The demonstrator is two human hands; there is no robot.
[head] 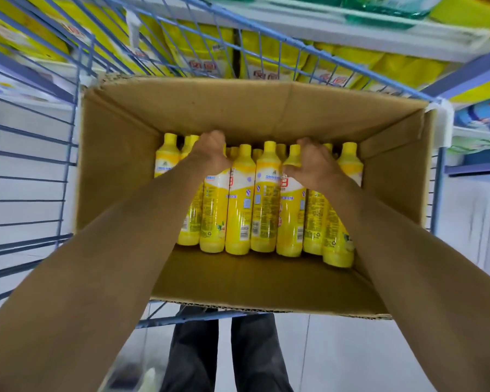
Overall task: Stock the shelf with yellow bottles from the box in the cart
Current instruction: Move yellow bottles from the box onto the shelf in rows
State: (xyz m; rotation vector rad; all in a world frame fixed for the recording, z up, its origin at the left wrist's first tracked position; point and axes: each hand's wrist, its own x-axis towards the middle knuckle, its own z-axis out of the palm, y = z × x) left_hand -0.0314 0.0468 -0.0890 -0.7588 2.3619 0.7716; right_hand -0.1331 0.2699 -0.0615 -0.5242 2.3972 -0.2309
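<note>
An open cardboard box (198, 108) sits in a blue wire cart (29, 165). Several yellow bottles (239, 199) with yellow caps stand in rows against its far wall. Both my arms reach down into the box. My left hand (211, 151) curls over the top of a bottle in the left part of the row. My right hand (313, 164) curls over the neck of a bottle to the right of centre, with the thumb against its shoulder. The fingertips of both hands are hidden behind the bottle tops.
The near half of the box floor (252, 278) is bare cardboard. Beyond the cart, shelves (337, 26) hold yellow refill pouches (198, 52). Blue packages (487, 114) lie on a shelf at right. My legs in dark trousers (224, 355) stand below the cart.
</note>
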